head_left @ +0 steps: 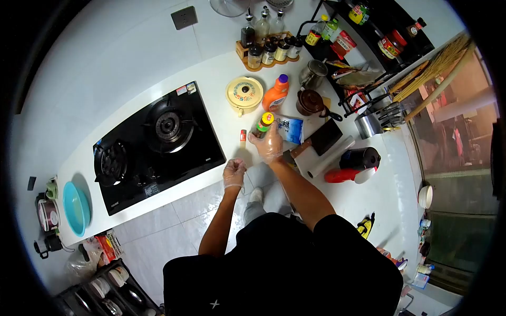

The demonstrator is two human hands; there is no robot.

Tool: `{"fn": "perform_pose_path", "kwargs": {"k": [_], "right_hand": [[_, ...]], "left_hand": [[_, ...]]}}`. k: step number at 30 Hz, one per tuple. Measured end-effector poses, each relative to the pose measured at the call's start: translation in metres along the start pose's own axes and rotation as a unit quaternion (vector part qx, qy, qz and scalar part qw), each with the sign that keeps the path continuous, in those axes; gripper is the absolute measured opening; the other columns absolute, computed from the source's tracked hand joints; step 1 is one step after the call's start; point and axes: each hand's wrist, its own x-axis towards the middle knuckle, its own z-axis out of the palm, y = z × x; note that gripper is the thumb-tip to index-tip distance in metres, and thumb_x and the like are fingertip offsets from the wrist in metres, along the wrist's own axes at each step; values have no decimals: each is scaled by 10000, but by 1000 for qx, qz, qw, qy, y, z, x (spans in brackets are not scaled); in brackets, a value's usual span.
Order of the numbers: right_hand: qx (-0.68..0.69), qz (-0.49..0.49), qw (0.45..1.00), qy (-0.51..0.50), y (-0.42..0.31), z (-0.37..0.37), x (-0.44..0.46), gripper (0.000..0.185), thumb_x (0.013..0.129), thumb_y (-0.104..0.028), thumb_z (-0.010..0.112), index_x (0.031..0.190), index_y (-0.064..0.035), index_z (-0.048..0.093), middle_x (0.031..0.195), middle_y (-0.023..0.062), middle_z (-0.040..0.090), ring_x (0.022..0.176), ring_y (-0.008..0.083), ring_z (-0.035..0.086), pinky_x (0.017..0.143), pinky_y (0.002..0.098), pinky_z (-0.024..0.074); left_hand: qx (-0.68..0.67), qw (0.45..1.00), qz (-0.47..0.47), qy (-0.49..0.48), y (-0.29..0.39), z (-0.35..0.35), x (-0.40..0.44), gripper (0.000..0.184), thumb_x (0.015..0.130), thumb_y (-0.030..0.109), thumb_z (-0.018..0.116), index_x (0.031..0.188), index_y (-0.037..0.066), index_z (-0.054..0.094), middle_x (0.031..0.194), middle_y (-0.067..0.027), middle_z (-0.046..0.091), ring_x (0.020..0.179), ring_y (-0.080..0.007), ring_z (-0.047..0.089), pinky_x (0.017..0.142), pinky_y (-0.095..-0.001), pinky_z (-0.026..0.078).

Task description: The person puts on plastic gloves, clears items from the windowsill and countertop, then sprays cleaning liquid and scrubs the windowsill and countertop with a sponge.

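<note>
Both hands wear clear plastic gloves. My right hand (270, 145) is wrapped round a small jar (262, 125) with a yellow lid and green label, at the counter's front part. My left hand (234, 173) is at the counter's front edge with its fingers curled together; whether anything is in them is hidden. A small red-labelled item (243, 135) sits on the counter just beyond my left hand. Behind the jar stand an orange bottle (275, 95) with a purple cap and a cream lidded pot (244, 95). A blue and white packet (291, 129) lies right of the jar.
A black gas hob (195, 142) is to the left, with a turquoise basin (77, 208) past it. To the right are a cleaver (324, 138), a brown pot (309, 102) and a red and black appliance (352, 166). A spice rack (271, 60) stands at the back.
</note>
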Motion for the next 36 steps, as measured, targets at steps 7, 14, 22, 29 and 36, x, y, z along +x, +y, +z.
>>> {"fn": "perform_pose_path", "kwargs": {"k": [7, 14, 22, 29, 36], "right_hand": [[41, 4, 998, -41, 15, -1, 3, 847, 716, -280, 814, 1364, -24, 332, 1189, 287, 578, 1027, 454, 606, 870, 500, 492], [81, -115, 990, -15, -4, -82, -18, 863, 775, -214, 774, 1456, -29, 278, 1370, 264, 467, 1252, 383, 496, 1067, 429, 388], [43, -165, 983, 68, 19, -293, -93, 177, 869, -133, 643, 1036, -76, 635, 1059, 136, 662, 950, 315, 656, 824, 405, 533], [234, 32, 908, 346, 125, -425, -181, 195, 908, -28, 617, 1102, -20, 601, 1019, 75, 667, 890, 168, 643, 794, 310, 530], [315, 120, 756, 561, 287, -527, -254, 210, 933, -65, 586, 1140, -29, 581, 953, 55, 635, 772, 118, 600, 673, 261, 503]], "left_hand": [[-24, 998, 30, -49, 19, 27, -8, 75, 900, 33, 619, 969, 38, 591, 809, -16, 605, 707, -100, 597, 658, -241, 501], [-52, 978, 164, -116, 43, 94, -34, 122, 886, 26, 630, 1001, 25, 589, 839, -3, 573, 712, -96, 511, 636, -244, 431], [31, 887, 316, -335, 112, 218, -143, 311, 833, 18, 654, 1139, 11, 595, 968, -151, 659, 869, -270, 658, 762, -362, 502], [35, 792, 339, -507, 131, 374, -252, 117, 871, 49, 641, 971, 34, 582, 840, -95, 613, 742, -174, 599, 686, -295, 483], [64, 743, 226, -626, 68, 530, -329, 129, 953, 122, 587, 1020, 11, 576, 914, -44, 604, 825, -111, 578, 755, -262, 474]]}}
